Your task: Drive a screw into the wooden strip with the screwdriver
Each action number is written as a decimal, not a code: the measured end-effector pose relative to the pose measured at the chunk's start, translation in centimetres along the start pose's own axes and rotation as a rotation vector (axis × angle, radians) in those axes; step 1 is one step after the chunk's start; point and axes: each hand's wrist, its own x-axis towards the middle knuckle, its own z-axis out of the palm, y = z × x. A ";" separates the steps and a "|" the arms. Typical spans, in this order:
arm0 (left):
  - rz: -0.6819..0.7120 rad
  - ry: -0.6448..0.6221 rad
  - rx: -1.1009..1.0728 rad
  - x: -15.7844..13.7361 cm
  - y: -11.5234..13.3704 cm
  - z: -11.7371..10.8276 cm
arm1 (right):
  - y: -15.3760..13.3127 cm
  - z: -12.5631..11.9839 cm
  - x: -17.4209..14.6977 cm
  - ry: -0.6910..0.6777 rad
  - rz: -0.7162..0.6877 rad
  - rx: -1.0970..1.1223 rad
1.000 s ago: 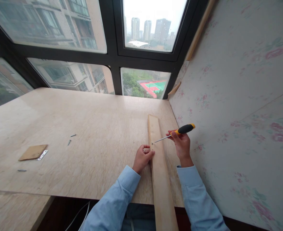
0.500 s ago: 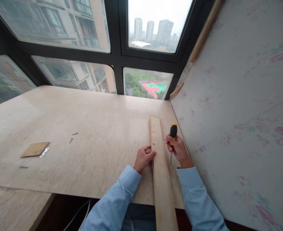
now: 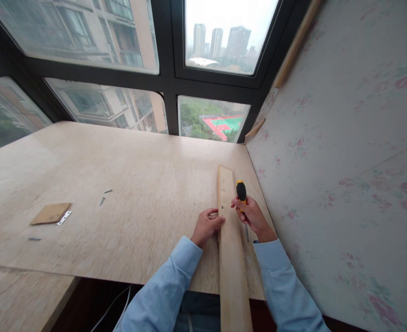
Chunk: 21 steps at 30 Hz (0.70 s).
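A long pale wooden plank (image 3: 232,258) lies on the beige tabletop (image 3: 120,193), running from the near edge toward the window. My left hand (image 3: 206,226) rests against the plank's left edge, fingers curled on something small I cannot make out. My right hand (image 3: 253,216) grips a screwdriver (image 3: 242,196) with a black and yellow handle. The handle points up and away, and the shaft points down toward me beside the plank's right edge.
A small brown board with a metal hinge (image 3: 64,217) lies at the left of the table. Loose screws (image 3: 101,201) lie near it. A flowered wall (image 3: 334,175) stands close on the right; windows run along the back.
My right hand has turned the screwdriver from pointing its tip at the plank to handle up, tip toward me, and moved closer to the plank. The left hand has stayed put.
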 end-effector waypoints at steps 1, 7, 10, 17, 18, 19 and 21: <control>-0.003 -0.002 0.007 -0.1 0.1 0.0 | 0.1 0.1 -0.1 -0.009 0.016 -0.040; 0.009 0.007 0.060 -0.3 0.3 0.3 | 0.7 0.6 -0.2 -0.013 0.065 -0.223; 0.008 0.021 0.074 -0.3 0.3 0.2 | 0.9 0.6 -0.1 0.000 0.044 -0.232; -0.028 -0.009 0.007 -0.2 0.5 0.1 | 1.2 1.2 0.0 0.032 -0.056 -0.353; -0.031 -0.011 0.005 -0.2 0.5 0.1 | 1.3 1.2 0.1 0.031 -0.083 -0.387; -0.033 -0.010 0.005 -0.2 0.5 0.1 | 1.3 1.3 0.1 0.031 -0.112 -0.425; -0.034 -0.003 0.008 -0.2 0.5 0.1 | 1.3 1.3 0.2 0.042 -0.175 -0.501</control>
